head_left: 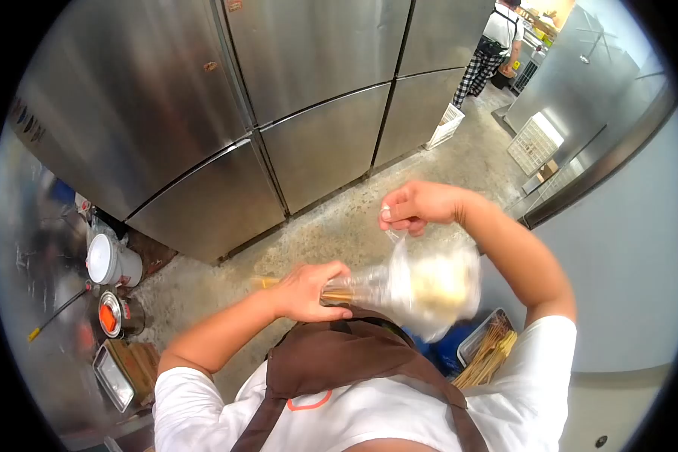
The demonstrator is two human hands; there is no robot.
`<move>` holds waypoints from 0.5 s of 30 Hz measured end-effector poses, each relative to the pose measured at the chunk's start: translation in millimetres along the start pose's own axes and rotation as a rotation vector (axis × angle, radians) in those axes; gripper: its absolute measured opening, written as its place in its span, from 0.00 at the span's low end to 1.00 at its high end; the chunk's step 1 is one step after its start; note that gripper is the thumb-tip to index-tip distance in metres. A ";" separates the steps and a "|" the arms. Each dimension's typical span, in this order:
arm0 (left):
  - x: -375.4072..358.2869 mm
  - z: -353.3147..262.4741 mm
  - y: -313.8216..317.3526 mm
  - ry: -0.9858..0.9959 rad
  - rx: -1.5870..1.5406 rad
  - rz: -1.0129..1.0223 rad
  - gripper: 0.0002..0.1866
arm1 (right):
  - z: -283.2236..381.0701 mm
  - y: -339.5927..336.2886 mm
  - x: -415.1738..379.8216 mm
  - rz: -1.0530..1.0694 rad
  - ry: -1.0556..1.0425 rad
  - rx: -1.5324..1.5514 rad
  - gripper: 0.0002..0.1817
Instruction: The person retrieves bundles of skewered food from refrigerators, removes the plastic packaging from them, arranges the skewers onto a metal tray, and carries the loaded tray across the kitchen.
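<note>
My left hand [305,292] is wrapped round a bundle of thin wooden sticks [337,294] in front of my chest. A clear plastic bag [384,290] runs from that hand to the right and covers the far end of the bundle. Inside it is a pale, yellowish mass [438,285], blurred, so its kind does not show. My right hand [416,206] is above the bag, fingers closed in a pinch on a twisted strip of its plastic. The sticks' yellowish tips poke out left of my left hand.
Steel fridge doors [324,151] stand ahead. White bucket [114,260], metal can [120,314] and metal tray [113,377] are at left. A tray of wooden sticks [490,350] is by my right side. Another person [497,41] stands far back, near white crates [535,143].
</note>
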State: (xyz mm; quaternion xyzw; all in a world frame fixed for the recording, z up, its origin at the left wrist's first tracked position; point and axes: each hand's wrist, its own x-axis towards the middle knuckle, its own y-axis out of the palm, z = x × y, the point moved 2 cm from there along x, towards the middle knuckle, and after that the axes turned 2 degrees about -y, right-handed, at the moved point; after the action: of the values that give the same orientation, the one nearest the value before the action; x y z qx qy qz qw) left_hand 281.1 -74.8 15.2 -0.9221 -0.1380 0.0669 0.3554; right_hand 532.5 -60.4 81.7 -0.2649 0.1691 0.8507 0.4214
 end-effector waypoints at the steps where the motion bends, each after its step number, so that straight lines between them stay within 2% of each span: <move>1: -1.6 1.1 0.7 0.000 -0.005 -0.010 0.30 | -20.9 -4.8 9.6 -0.156 -0.129 -0.039 0.09; 2: -4.5 4.2 1.5 -0.054 -0.465 -0.100 0.39 | -62.1 -9.9 35.5 -0.342 -0.487 -0.035 0.09; 3: -8.7 8.2 4.2 -0.104 -0.928 -0.196 0.48 | -69.1 -2.1 36.5 -0.270 -0.502 0.324 0.08; 4: -4.4 25.1 3.7 -0.091 -1.006 -0.168 0.56 | -74.1 7.2 36.8 -0.205 -0.508 0.685 0.08; 5: -3.0 33.5 3.8 -0.097 -1.021 -0.198 0.56 | -76.8 25.5 41.2 -0.372 -0.556 0.714 0.06; 7: -2.1 41.0 2.9 -0.293 -0.990 -0.368 0.55 | -75.0 67.2 49.2 -0.676 -0.679 0.288 0.07; 8: -4.8 37.2 3.8 -0.490 -0.895 -0.338 0.52 | -73.0 82.5 57.7 -0.648 -0.672 0.289 0.07; 9: -1.9 34.4 9.7 -0.515 -0.899 -0.348 0.52 | -68.2 96.8 61.1 -0.798 -0.789 -0.160 0.08; 10: 0.9 32.2 16.9 -0.457 -0.889 -0.401 0.50 | -66.1 110.3 64.6 -0.935 -0.890 -0.618 0.09; 11: 1.6 32.7 23.0 -0.394 -0.876 -0.446 0.49 | -68.2 114.5 69.4 -0.932 -0.890 -0.596 0.09; 12: -0.2 38.7 30.8 -0.431 -0.777 -0.430 0.38 | -69.2 116.7 72.6 -0.927 -0.918 -0.616 0.10; 13: 3.6 47.5 39.0 -0.438 -0.774 -0.421 0.38 | -70.2 116.6 73.6 -0.924 -0.943 -0.640 0.11; 15: 9.9 54.6 43.9 -0.267 -0.595 -0.711 0.25 | -63.8 112.9 62.9 -0.934 -0.909 -0.633 0.09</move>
State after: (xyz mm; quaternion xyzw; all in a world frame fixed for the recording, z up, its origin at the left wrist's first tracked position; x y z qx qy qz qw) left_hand 287.5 -68.1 -54.9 -0.8627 -0.5024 0.0168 0.0561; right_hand 429.4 -119.9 0.5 -0.0390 -0.4081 0.6160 0.6727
